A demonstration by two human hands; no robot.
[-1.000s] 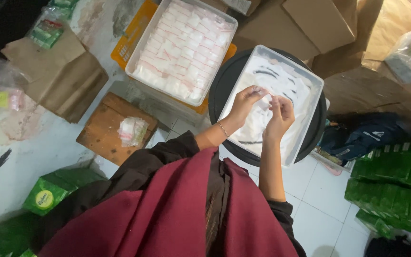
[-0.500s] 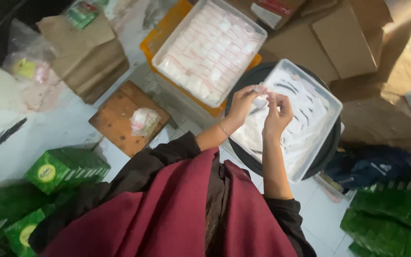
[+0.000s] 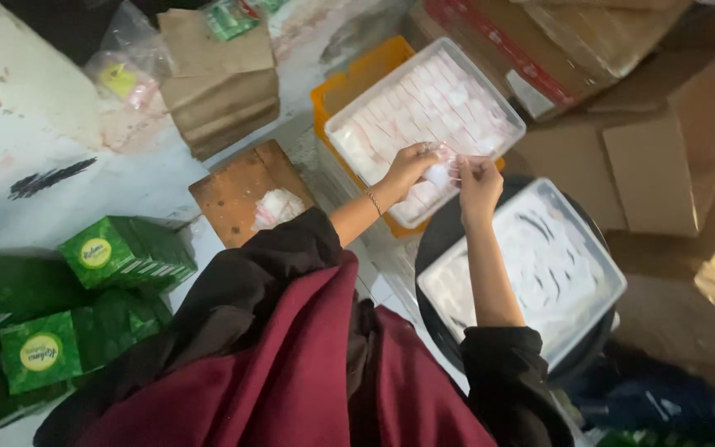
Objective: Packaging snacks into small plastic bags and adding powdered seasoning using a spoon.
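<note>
1. Nearest the camera, a maroon cloth (image 3: 291, 372) drapes over black sleeves, soft and folded.
2. Green cardboard boxes (image 3: 126, 252), each with a round yellow label, crowd the floor's left edge.
3. A clear plastic tray (image 3: 577, 327), rectangular and nearly bare, sits on a round black tub (image 3: 444, 240).
4. The left hand (image 3: 411, 165) and right hand (image 3: 477, 178) meet above the trays; both grips are pinched shut on one small white packet (image 3: 440, 174), held between the fingertips.
5. A square wooden board (image 3: 237, 194) carries a crumpled white wrapper (image 3: 279, 207).
6. Beyond the hands, a second clear tray (image 3: 424, 108), packed with rows of pale pink-white packets, rests on an orange tray (image 3: 345, 83).
7. Brown paper bags (image 3: 221, 79) and plain cardboard cartons (image 3: 664, 149) lie farthest.
</note>
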